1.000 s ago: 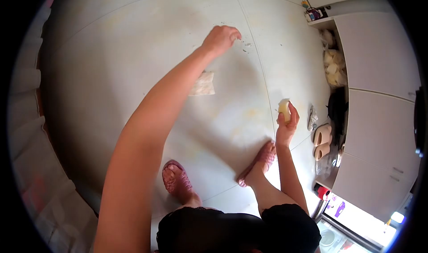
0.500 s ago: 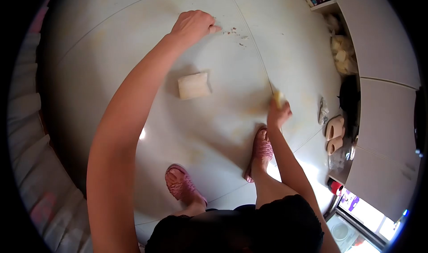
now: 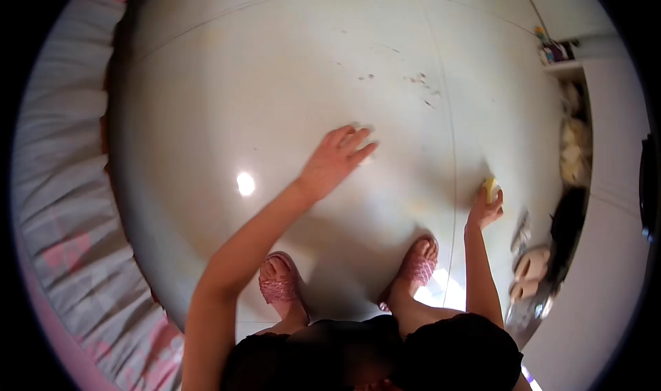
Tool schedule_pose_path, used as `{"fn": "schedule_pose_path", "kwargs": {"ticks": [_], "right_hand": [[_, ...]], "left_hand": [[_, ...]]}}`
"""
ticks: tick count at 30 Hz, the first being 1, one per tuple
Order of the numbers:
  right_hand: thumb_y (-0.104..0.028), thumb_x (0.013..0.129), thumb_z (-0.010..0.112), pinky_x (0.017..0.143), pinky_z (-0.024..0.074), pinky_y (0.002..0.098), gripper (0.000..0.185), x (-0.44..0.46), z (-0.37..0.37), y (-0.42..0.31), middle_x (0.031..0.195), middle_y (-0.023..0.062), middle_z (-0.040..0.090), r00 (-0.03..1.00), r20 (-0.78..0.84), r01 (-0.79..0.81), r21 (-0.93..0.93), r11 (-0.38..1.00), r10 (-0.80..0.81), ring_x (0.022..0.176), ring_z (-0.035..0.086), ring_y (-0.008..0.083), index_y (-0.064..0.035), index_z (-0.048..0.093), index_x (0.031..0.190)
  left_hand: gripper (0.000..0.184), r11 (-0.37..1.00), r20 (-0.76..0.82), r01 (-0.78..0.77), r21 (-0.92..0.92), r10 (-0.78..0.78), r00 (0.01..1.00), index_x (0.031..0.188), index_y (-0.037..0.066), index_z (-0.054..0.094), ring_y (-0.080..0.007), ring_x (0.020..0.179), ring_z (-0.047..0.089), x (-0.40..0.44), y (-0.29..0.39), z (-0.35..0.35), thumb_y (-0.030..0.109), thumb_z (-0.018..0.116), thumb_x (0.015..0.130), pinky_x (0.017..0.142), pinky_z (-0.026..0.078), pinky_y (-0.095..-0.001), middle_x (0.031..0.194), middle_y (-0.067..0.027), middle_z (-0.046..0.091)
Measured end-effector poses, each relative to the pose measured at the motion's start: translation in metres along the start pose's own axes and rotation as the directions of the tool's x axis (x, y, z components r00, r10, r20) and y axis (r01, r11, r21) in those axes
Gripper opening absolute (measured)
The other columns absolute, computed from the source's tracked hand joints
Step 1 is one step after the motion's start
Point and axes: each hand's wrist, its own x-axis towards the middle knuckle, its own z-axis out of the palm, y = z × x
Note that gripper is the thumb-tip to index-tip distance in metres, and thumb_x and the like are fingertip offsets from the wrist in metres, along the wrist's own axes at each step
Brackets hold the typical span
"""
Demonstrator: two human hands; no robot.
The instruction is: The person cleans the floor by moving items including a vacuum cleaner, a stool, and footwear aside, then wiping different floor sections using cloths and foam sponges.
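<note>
Above the glossy floor (image 3: 275, 95), near its right edge, the right hand (image 3: 486, 213) pinches a yellow piece (image 3: 490, 186), probably light and soft, best held by its sides. The left hand (image 3: 334, 161) spreads over a pale piece (image 3: 367, 160).

The piece (image 3: 490, 187) is yellow, the sandals (image 3: 279, 292) pink, the floor (image 3: 206, 102) off-white, the drape (image 3: 74, 184) white with pink patches.

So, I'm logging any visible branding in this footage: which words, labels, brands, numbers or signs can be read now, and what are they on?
None: no text can be read anywhere.
Items at the cabinet's far end: any print is too small and blurred to read.
Bags: too blurred to tell.
Yellow piece in the right hand: no lettering visible.
</note>
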Motion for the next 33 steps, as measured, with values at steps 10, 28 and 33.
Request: {"fn": "schedule_pose_path", "kwargs": {"ticks": [10, 28, 33], "right_hand": [[-0.011, 0.085, 0.067, 0.111, 0.0345, 0.0469, 0.062, -0.075, 0.004, -0.124, 0.142, 0.0184, 0.039, 0.692, 0.420, 0.360, 0.504, 0.785, -0.587, 0.132, 0.040, 0.0374, -0.0083, 0.046, 0.143], [-0.016, 0.071, 0.083, 0.100, 0.0443, 0.0498, 0.073, -0.134, -0.043, -0.096, 0.137, 0.0174, 0.048, -0.037, 0.534, 0.412, 0.778, 0.474, -0.845, 0.121, 0.050, 0.0403, -0.0163, 0.054, 0.138], [-0.019, 0.076, 0.081, 0.101, 0.0433, 0.0502, 0.068, -0.123, -0.033, -0.142, 0.136, 0.0183, 0.048, -0.123, 0.460, 0.297, 0.863, 0.410, -0.879, 0.120, 0.049, 0.0413, -0.0135, 0.053, 0.137]], "left_hand": [[0.065, 0.682, -0.259, 0.546, -0.486, -0.709, 0.656, 0.139, 0.006, 0.054, -0.0352, 0.123, 0.054, -0.086, -0.001, -0.068, -0.011, 0.066, 0.078, 0.101, 0.048, -0.0405, 0.138, -0.0149, 0.055], [0.045, 0.433, -0.256, 0.738, -0.517, -0.901, 0.349, 0.139, 0.010, 0.056, -0.0226, 0.081, 0.060, 0.047, -0.008, -0.080, 0.014, 0.065, 0.095, 0.079, 0.052, -0.0352, 0.101, -0.0131, 0.064], [0.048, 0.478, -0.255, 0.816, -0.326, -0.875, 0.411, 0.141, 0.019, 0.055, -0.0293, 0.086, 0.063, 0.037, -0.032, -0.122, 0.015, 0.065, 0.094, 0.081, 0.051, -0.0381, 0.103, -0.0183, 0.065]]}}
